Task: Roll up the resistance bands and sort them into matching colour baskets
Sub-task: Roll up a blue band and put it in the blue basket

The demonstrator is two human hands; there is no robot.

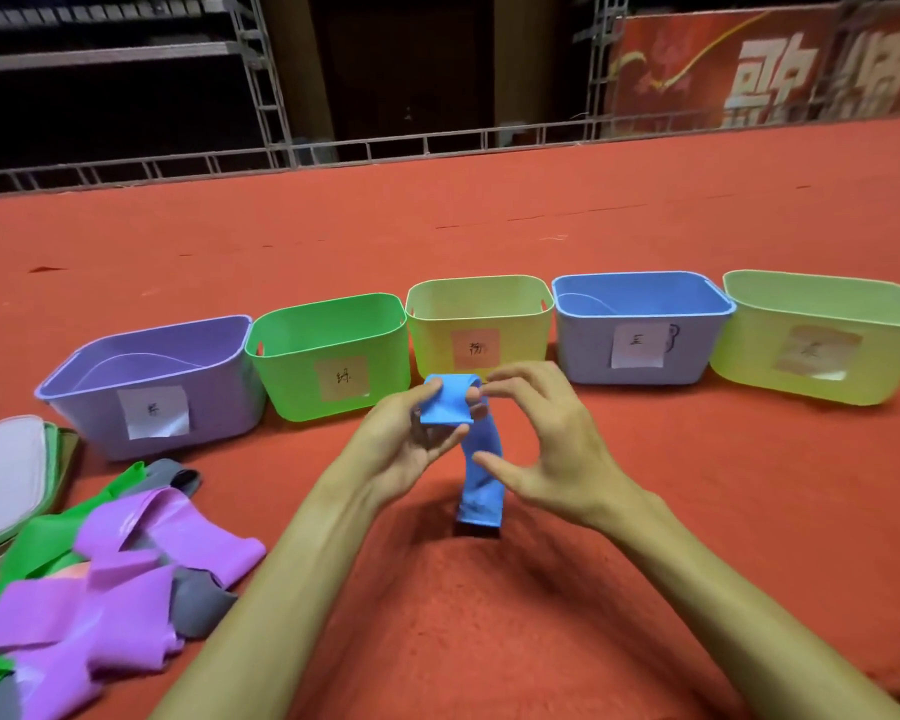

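A: Where is the blue band (481, 475) found?

B: It is held up above the red carpet (489, 241), in front of a row of baskets. Its rolled upper part is pinched in the left hand (411, 444) between thumb and fingers. The unrolled tail hangs down, and whether its end touches the carpet cannot be told.

A: And the right hand (552, 449)?

B: It is held open just beside the roll, fingers spread and lightly curved. Nothing is gripped by it, and whether a fingertip brushes the band cannot be told.

A: How is the band expected to handle?

B: It is judged to be light, thin and limp, with some stretch. A loose roll is likely to be undone once the pinch is eased. The roll is best taken across its flat faces while the tail is fed in by the other hand. The finished coil should be squeezed until it is dropped into the blue basket (588, 350).

A: What is seen of the surface and room?

B: A napped carpet is laid over a wide floor, so some friction is offered. A purple basket (219, 402), green basket (292, 376), yellow basket (427, 345) and pale green basket (749, 356) are lined up too. A heap of bands (100, 563) is piled at the near left. A metal railing (385, 148) and a red banner (775, 70) are seen behind, in dim light.
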